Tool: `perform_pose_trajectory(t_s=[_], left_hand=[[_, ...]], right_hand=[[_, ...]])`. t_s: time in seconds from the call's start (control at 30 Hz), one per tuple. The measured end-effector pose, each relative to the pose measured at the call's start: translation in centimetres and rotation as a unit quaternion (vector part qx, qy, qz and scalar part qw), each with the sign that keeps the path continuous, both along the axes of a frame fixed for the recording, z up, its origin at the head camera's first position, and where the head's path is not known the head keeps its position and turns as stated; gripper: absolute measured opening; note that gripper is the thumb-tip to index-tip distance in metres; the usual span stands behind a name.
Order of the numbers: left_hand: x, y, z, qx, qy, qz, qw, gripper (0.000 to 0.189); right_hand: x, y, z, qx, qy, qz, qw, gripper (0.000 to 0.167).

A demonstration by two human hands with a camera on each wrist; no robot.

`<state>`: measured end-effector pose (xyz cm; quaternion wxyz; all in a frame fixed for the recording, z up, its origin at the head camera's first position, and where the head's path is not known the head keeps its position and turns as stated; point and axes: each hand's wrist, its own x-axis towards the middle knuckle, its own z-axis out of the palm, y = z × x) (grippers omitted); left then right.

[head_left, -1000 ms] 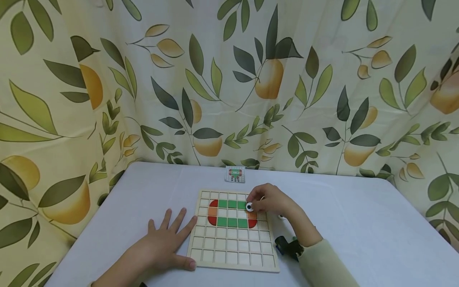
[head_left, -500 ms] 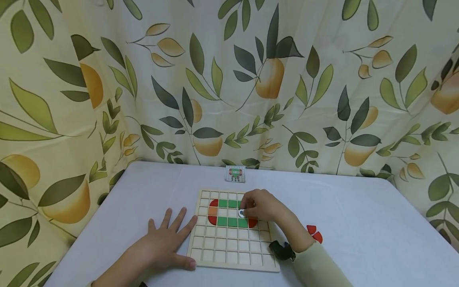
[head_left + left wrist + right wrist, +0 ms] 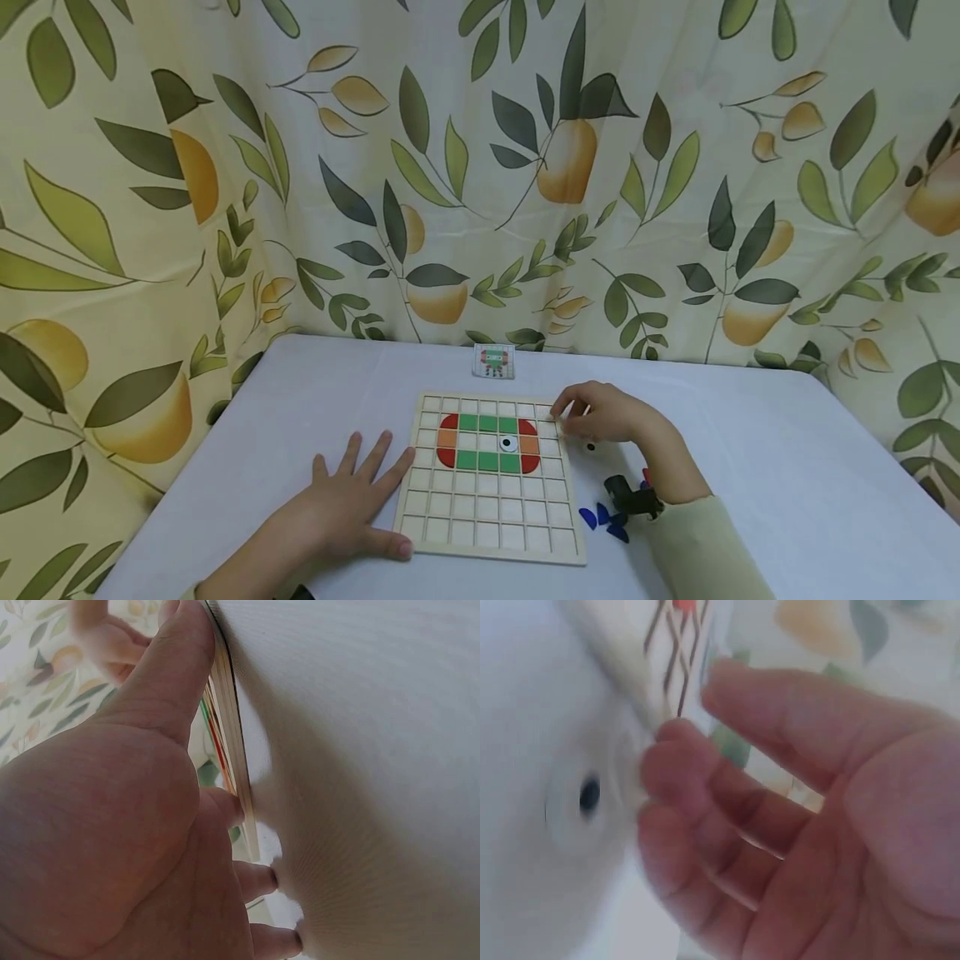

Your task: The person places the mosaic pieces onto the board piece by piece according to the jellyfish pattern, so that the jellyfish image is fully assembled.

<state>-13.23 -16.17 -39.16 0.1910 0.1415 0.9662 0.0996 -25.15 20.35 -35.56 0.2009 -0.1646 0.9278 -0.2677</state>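
Note:
A wooden grid board (image 3: 487,507) lies on the white table, with green, red and orange tiles forming a ring in its upper part. Inside the ring, toward the right, sits a round white eye piece (image 3: 507,444) with a black centre. My left hand (image 3: 337,510) rests on the table, fingers spread, its thumb and index finger against the board's left edge. Over the board's upper right edge is my right hand (image 3: 615,417), fingers loosely bent and no piece visible between them. Below its fingers a second eye piece (image 3: 589,796) lies on the table, blurred in the right wrist view.
Several dark blue pieces (image 3: 588,518) lie right of the board, partly hidden by the black wrist camera (image 3: 633,497). A bit of a red piece (image 3: 647,476) shows behind it. A small picture card (image 3: 493,361) stands at the back. A leaf-patterned curtain (image 3: 480,167) hangs behind.
My right hand carried the eye piece left and down into the ring, let go of it there, and moved right, off the tiles. The left hand has stayed in place.

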Motion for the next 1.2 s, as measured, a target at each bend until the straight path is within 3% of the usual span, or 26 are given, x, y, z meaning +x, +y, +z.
perform_pose_trajectory(t_s=[0.33, 0.67, 1.03, 1.2], left_hand=[[0.0, -0.1, -0.2, -0.001, 0.006, -0.003, 1.0000, 0.118], [0.1, 0.0, 0.2, -0.003, 0.009, -0.007, 0.9999, 0.118], [0.1, 0.1, 0.1, -0.002, 0.009, -0.006, 0.9999, 0.118], [0.0, 0.1, 0.1, -0.004, 0.006, -0.005, 1.0000, 0.118]], right_hand=[[-0.2, 2.3, -1.1, 0.022, -0.054, -0.032, 0.9978, 0.027], [-0.4, 1.8, -1.6, 0.044, -0.034, -0.021, 0.9983, 0.017], [-0.8, 1.1, -0.8, -0.078, -0.009, 0.002, 0.9969, 0.011], [-0.6, 0.6, -0.3, -0.131, -0.021, 0.042, 0.9903, 0.022]])
